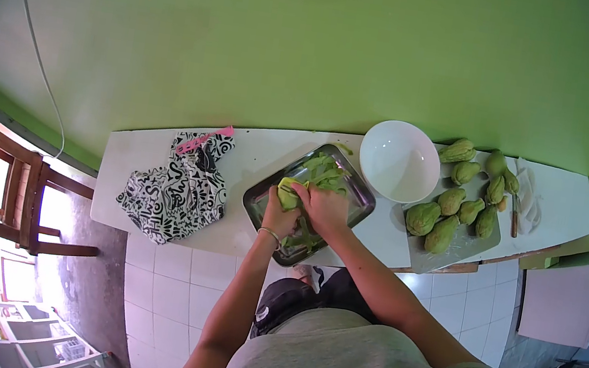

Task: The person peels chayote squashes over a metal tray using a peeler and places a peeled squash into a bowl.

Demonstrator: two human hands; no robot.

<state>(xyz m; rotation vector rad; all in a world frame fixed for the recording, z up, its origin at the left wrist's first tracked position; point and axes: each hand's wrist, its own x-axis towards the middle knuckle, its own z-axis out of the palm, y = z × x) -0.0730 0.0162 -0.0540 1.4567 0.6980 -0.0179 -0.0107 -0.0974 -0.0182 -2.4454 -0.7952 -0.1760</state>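
My left hand, with a band at its wrist, is closed around a pale green chayote over a metal tray. My right hand is closed against the chayote's right side; anything inside its fingers is hidden. Green peelings lie in the tray, at the back and below my hands. Just right of the tray stands a white bowl with nothing visible in it. Further right, several unpeeled chayotes rest on and around a grey, translucent sheet or board.
A knife lies right of the chayotes, beside a white cloth. On the left of the white table is a crumpled black-and-white patterned cloth with a pink strip. The green wall borders the table's back. A wooden chair stands at left.
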